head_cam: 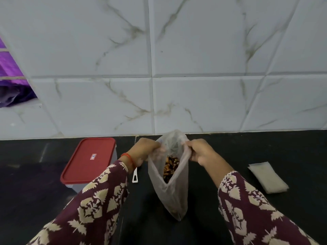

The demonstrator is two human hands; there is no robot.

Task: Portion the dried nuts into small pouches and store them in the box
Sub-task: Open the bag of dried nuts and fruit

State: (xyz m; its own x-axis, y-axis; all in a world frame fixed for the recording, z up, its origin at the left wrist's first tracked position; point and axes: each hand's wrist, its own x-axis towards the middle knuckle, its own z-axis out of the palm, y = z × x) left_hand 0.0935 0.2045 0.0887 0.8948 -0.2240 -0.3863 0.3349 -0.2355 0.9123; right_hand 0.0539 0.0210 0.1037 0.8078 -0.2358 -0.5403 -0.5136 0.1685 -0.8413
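A thin, soft plastic bag [169, 174] stands mid-desk [230, 152], its base nearest the person, sagging and likely slippery. The dried nuts [170, 167] pooled inside look light but would spill if it tips, so the rim seems the place to hold. The left hand [147, 148] pinches the rim at 9 o'clock, the right hand [200, 150] at 3 o'clock, fingers curled into the film, mouth spread between them. Small pouches [268, 177] lie at 3 o'clock, well apart. The red-lidded box [88, 160] sits closed at 9 o'clock.
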